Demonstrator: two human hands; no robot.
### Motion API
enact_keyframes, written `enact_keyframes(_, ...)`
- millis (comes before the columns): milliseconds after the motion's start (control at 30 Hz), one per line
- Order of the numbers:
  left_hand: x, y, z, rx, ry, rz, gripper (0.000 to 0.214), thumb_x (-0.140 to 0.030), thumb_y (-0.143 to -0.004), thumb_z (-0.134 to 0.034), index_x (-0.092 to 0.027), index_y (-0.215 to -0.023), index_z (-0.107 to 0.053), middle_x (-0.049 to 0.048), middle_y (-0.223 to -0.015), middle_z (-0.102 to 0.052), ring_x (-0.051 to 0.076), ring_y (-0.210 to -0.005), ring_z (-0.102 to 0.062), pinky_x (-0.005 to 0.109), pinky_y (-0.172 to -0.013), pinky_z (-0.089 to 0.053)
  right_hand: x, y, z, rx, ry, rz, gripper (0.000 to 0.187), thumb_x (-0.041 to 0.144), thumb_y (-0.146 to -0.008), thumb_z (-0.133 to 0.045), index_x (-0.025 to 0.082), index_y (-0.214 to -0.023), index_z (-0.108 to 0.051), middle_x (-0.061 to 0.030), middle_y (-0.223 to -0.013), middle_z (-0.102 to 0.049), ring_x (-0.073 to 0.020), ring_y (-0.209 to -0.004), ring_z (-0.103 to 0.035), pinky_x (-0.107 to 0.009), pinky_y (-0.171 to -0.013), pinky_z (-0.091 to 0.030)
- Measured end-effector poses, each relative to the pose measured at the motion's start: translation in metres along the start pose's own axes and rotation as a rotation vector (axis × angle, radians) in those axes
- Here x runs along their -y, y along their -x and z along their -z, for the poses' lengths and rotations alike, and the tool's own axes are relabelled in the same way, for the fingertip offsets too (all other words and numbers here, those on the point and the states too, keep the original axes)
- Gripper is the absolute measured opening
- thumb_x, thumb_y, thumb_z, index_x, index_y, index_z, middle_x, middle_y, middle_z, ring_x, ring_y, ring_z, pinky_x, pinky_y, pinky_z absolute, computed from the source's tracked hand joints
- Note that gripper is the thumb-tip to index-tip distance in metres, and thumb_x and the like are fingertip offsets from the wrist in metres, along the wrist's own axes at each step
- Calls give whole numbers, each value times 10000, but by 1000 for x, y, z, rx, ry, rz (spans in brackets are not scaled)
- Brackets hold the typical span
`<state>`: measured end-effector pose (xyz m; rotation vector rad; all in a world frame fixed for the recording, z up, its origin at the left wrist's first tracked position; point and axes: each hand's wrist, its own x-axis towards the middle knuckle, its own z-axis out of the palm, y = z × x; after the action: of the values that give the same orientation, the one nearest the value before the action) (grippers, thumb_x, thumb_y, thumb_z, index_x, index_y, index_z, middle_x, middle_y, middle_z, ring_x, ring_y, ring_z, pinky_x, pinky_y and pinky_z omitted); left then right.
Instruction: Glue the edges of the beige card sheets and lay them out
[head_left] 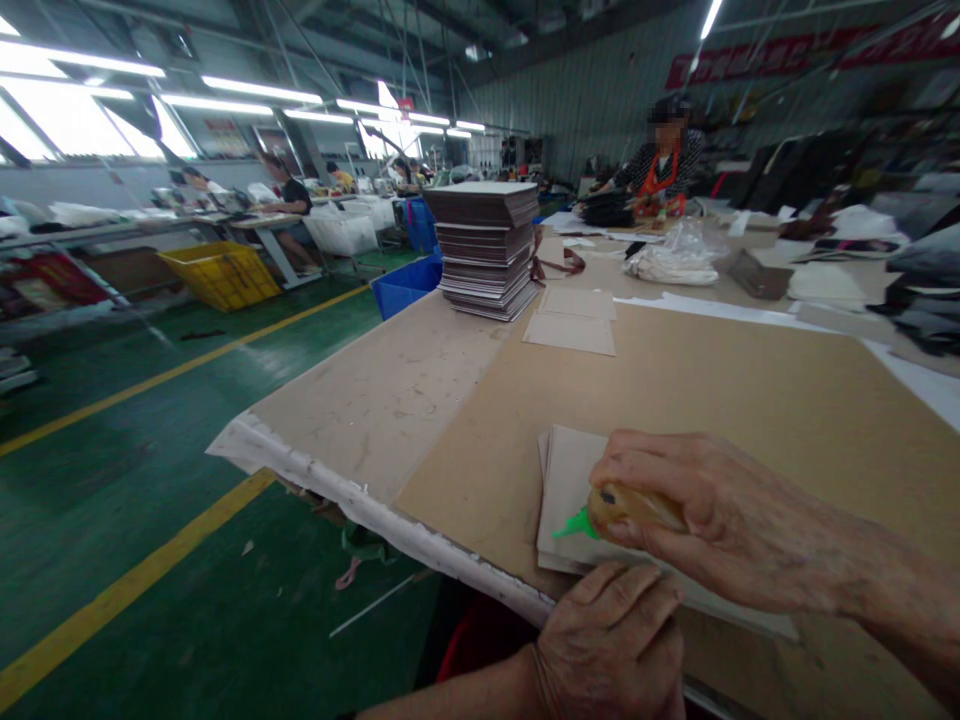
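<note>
My right hand [697, 500] is wrapped round a squeeze bottle [641, 508], yellowish-brown with a green nozzle. The bottle is tilted, its nozzle pointing left, close over a small stack of grey-beige cardboard sheets [574, 465]. I cannot tell whether the tip touches the top sheet. My left hand [615, 635] is at the table's front edge, with its fingers together and bent over the near edge of the stack. Its thumb is hidden. The sheets are slightly fanned at their left side and lie on a large brown board [487, 480].
A tall pile of boards [487, 250] stands at the table's far left, with loose cards [570, 332] beside it. Behind are a clear plastic bag [675, 255] and a person in an orange apron [664, 170]. Blue [405, 285] and yellow bins [221, 275] stand on the floor.
</note>
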<state>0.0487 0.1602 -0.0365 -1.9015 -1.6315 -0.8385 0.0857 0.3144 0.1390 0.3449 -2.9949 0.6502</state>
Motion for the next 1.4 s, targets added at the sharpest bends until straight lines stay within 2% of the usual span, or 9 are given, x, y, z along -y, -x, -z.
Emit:
enact_keyframes(67,1,1,-1,11,3,-11,275,-325,-845,-536,-166,-990,-706,78,-1333,-639,228,-1282,-535,344,-1123,-411,0,-1,0,8,-6,1,121,331,-1020,-511,250,-953,-571,22,-951,-575,-169,-815,-542,-331,-720,-388)
enact_keyframes(167,2,3,-5,-19,-15,-18,245,-322,-847,-545,-176,-960,-706,69,-1335,-643,213,-1282,-535,333,-1125,-406,-4,-3,-1,-51,46,14,158,340,-1026,-482,236,-956,-577,7,-932,-569,-175,-798,-534,-333,-705,-388)
enact_keyframes(433,5,5,-12,-112,-97,-64,231,-391,-883,-578,-201,-920,-702,59,-1303,-662,200,-1250,-554,329,-1099,-413,-33,-17,-1,-164,167,-52,147,364,-1001,-508,241,-986,-587,12,-963,-582,-187,-831,-567,-334,-724,-396)
enact_keyframes(633,6,4,-17,-206,-127,-55,125,-300,-866,-610,-223,-863,-708,20,-1230,-704,175,-1197,-591,320,-1108,-402,-51,-25,2,-190,234,-114,128,339,-966,-544,231,-996,-606,3,-994,-600,-204,-868,-578,-339,-756,-394)
enact_keyframes(900,9,3,-22,-307,-198,-86,137,-294,-862,-587,-234,-822,-704,23,-1195,-720,176,-1175,-611,320,-1091,-415,-68,-34,2,-254,263,-179,111,322,-934,-594,220,-971,-614,-9,-987,-629,-213,-875,-585,-321,-749,-383)
enact_keyframes(1000,9,0,-21,-338,-179,-79,183,-297,-878,-560,-230,-784,-702,24,-1153,-736,168,-1128,-638,311,-1076,-432,-69,-37,4,-249,262,-206,126,318,-936,-586,206,-980,-622,-24,-1001,-636,-220,-877,-589,-321,-740,-380)
enact_keyframes(1167,8,-3,-21,-362,-171,-67,140,-271,-856,-610,-233,-759,-704,10,-1121,-749,154,-1090,-655,301,-1085,-438,-66,-38,8,-234,248,-209,133,300,-935,-573,192,-995,-623,-49,-1029,-639,-232,-920,-590,-325,-775,-389)
enact_keyframes(1400,5,-2,-16,-298,-145,-30,191,-236,-882,-554,-226,-803,-728,-11,-1175,-734,149,-1143,-636,309,-1173,-351,-72,-27,26,-165,269,-230,105,280,-905,-579,182,-910,-616,-42,-949,-628,-209,-842,-584,-293,-719,-373)
